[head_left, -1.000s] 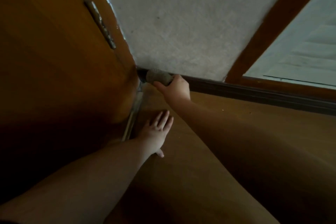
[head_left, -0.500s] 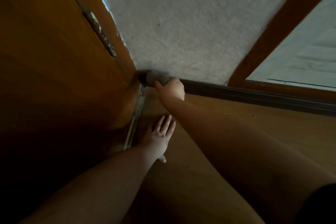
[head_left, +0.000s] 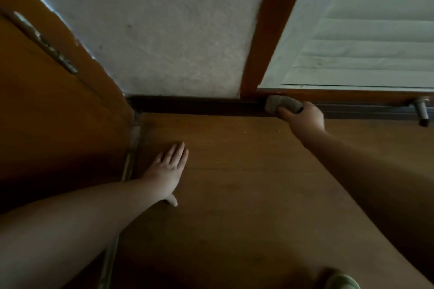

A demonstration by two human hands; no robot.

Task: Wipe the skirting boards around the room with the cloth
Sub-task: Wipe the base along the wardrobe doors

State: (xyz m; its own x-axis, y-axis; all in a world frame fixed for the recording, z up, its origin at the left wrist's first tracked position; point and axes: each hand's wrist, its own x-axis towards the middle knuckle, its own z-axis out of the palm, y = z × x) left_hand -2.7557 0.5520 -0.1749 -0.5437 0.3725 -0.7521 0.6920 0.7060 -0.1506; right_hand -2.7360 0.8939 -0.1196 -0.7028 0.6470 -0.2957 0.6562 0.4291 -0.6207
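Observation:
A dark brown skirting board [head_left: 192, 105] runs along the foot of the white wall, from the corner by the wooden door toward the right. My right hand [head_left: 303, 116] grips a bunched grey cloth [head_left: 280, 103] and presses it against the skirting just right of the orange-brown frame post. My left hand [head_left: 168, 171] lies flat on the brown floor, fingers straight, near the door's metal threshold strip.
A wooden door [head_left: 54, 110] with a metal hinge [head_left: 44, 42] stands at the left. A white louvred panel [head_left: 366, 37] fills the upper right above a wooden rail. A metal door stop [head_left: 421, 110] sticks out at the far right. A green slipper [head_left: 340, 281] shows at the bottom edge.
My right hand has slid the cloth along the skirting from the corner by the door to the right, past the frame post. My left hand stays flat on the floor.

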